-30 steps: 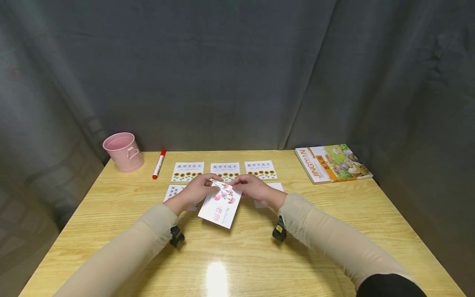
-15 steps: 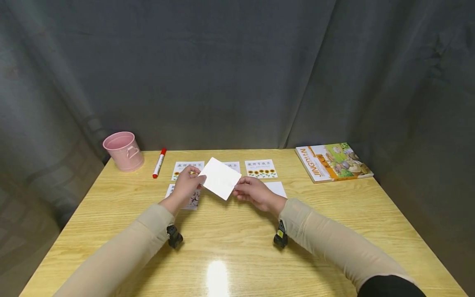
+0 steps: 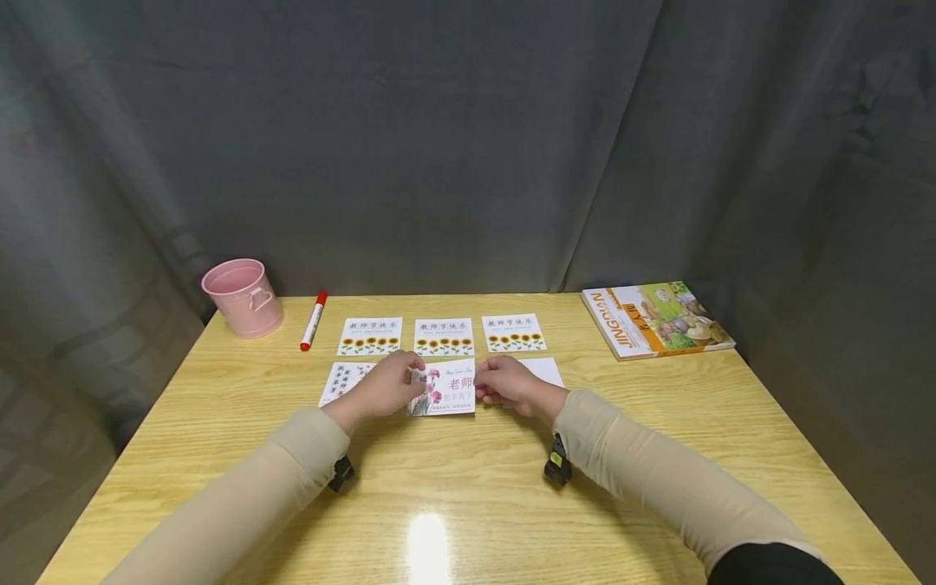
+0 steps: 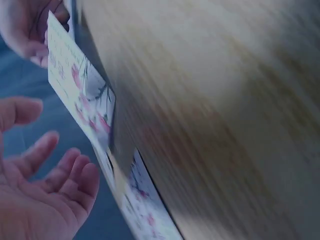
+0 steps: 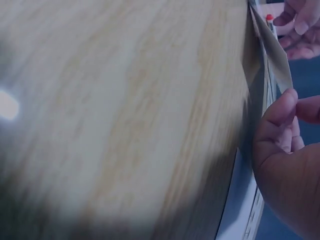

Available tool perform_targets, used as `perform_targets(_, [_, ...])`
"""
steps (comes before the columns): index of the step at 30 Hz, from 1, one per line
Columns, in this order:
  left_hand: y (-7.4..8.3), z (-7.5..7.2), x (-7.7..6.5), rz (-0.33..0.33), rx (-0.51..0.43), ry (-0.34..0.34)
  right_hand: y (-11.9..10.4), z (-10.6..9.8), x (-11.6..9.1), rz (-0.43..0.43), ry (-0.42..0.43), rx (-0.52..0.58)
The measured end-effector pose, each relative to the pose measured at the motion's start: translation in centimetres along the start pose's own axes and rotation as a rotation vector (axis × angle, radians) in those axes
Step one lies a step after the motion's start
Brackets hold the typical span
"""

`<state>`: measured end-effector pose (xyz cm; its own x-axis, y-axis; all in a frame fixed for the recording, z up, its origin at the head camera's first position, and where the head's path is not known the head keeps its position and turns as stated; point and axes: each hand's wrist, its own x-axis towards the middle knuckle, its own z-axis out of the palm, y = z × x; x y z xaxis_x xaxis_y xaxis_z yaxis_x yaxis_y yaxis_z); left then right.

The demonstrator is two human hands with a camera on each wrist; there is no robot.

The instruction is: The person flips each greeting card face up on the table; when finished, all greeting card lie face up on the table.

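My right hand (image 3: pixel 515 383) pinches the right edge of a greeting card (image 3: pixel 455 390) with pink flowers and pink characters, printed side up. In the right wrist view, thumb and forefinger meet at the card's corner (image 5: pixel 279 57), and the card is tilted above the table. My left hand (image 3: pixel 380 386) is at the card's left side; the left wrist view shows its fingers (image 4: pixel 80 182) loosely bent, apart from the card. Under the left hand lies a card with dark characters (image 3: pixel 340 382), partly covered. A plain white card (image 3: pixel 544 370) is partly hidden behind my right hand.
Three sunflower cards (image 3: pixel 443 337) lie in a row behind the hands. At the back left stand a pink bucket (image 3: pixel 244 305) and a red-capped marker (image 3: pixel 314 322). A book (image 3: pixel 658 321) lies at the back right, near the grey curtain (image 3: pixel 468 162).
The card was turned over, showing its blank side half a second ago, then its printed side again, now squared and lower, in front of the middle sunflower card. My left hand has let go.
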<state>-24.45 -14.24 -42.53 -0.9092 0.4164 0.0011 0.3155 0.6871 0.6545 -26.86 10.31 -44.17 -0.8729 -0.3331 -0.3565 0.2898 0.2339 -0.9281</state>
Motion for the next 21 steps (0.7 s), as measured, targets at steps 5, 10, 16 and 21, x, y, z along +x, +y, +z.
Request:
perform_targets(5, [0.9, 1.2, 0.0, 0.096, 0.190, -0.121, 0.2, 0.3, 0.1, 0.022, 0.050, -0.010])
perform_targets(10, [1.4, 1.8, 0.2, 0.103, 0.262, -0.150, 0.3, 0.6, 0.2, 0.019, 0.093, -0.064])
perform_targets(16, [1.3, 2.2, 0.5, 0.111, 0.335, -0.154, 0.4, 0.6, 0.3, -0.002, 0.099, -0.115])
perform_targets(21, [1.5, 2.3, 0.6, 0.110, 0.382, -0.146, 0.1, 0.0, -0.2, -0.010, 0.090, -0.119])
